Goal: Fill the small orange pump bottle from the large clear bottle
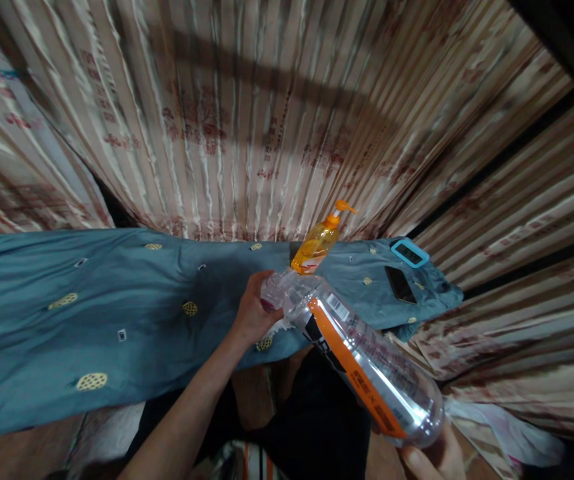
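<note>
Your left hand (254,313) has its fingers clamped on the clear bottle's (367,360) neck, your right hand (434,460) grips its base, just beside the orange pump bottle (317,243) on the blue-clothed tabletop (117,313)

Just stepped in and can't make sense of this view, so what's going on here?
A person holds a large clear plastic bottle with an orange label, tilted over a table covered in blue cloth. The right hand grips its base, and the left hand is at its neck. Just beyond the neck stands an orange pump bottle. A dark phone and a small blue-framed device lie on the cloth to the right.
</note>
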`<action>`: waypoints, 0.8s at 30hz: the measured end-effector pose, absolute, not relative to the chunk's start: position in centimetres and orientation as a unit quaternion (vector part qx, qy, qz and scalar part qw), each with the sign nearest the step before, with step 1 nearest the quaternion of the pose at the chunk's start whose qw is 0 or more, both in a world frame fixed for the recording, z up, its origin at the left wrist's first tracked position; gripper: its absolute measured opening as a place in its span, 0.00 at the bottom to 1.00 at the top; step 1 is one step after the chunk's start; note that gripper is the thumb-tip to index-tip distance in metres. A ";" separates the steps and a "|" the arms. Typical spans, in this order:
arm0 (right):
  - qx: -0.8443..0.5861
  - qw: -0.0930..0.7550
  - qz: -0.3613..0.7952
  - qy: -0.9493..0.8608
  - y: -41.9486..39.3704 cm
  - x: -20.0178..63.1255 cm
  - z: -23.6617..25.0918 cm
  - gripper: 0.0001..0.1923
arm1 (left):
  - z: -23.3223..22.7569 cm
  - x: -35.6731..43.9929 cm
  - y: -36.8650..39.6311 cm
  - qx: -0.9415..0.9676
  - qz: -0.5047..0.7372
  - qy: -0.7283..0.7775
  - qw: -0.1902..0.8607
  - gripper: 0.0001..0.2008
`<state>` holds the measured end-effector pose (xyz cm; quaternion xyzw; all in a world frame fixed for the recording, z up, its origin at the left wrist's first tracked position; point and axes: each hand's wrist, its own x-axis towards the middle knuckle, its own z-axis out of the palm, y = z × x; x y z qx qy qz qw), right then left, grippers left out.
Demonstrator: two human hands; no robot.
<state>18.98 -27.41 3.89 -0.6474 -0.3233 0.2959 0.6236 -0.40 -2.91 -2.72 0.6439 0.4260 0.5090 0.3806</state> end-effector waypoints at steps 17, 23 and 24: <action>-0.627 0.658 0.318 -0.272 -26.7 18.3 4.8 0.56 | -2.8 0.9 -2.8 0.634 0.533 0.454 0.328 0.34; -0.640 0.639 0.314 -0.287 -27.2 18.4 4.4 0.50 | -2.9 0.7 -3.0 0.644 0.533 0.444 0.321 0.33; -0.640 0.638 0.313 -0.292 -27.3 18.4 4.3 0.49 | -2.9 0.6 -3.0 0.647 0.531 0.442 0.322 0.33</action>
